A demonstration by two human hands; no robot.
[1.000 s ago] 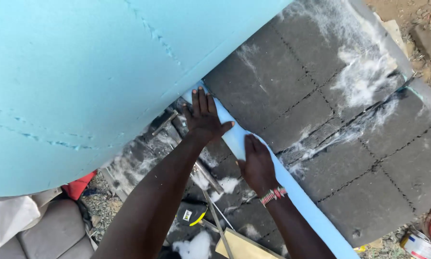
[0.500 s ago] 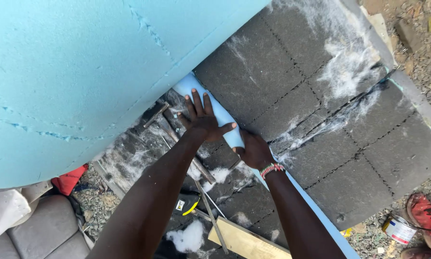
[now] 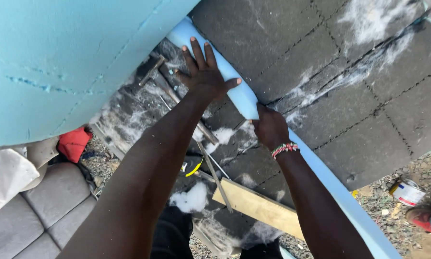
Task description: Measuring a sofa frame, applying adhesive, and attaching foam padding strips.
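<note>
- Up close, the left hand [image 3: 205, 72] lies flat and open on the light blue foam strip [image 3: 242, 98], fingers spread, with the thumb pointing out along the strip's edge.
- Lower down, the right hand [image 3: 271, 127] is closed on the same strip, its fingers curled over the edge next to the grey panel; a beaded wristband [image 3: 284, 149] in red, white and dark colours sits on that wrist.
- The foam strip runs diagonally from the upper middle of the view down to the lower right corner, lying along the edge of a dark grey padded panel [image 3: 330, 72] that is crossed by stitched lines and dusted with white fibre.
- A large light blue foam sheet [image 3: 67, 57] fills the upper left, its edge curving down towards the hands.
- Beneath the arms, a hammer [image 3: 152, 71] lies on dark, fibre-strewn material just left of the open hand.
- Further down lie a pale wooden board [image 3: 258, 208] and a tuft of white stuffing [image 3: 192, 199].
- At the lower left sits a grey cushion [image 3: 38, 216], with a red object [image 3: 73, 143] just above it and white cloth [image 3: 4, 175] to its left.
- On the gravel at the lower right stands a small tin [image 3: 406, 192], and a red shoe [image 3: 424, 217] shows just beside it at the frame edge.
</note>
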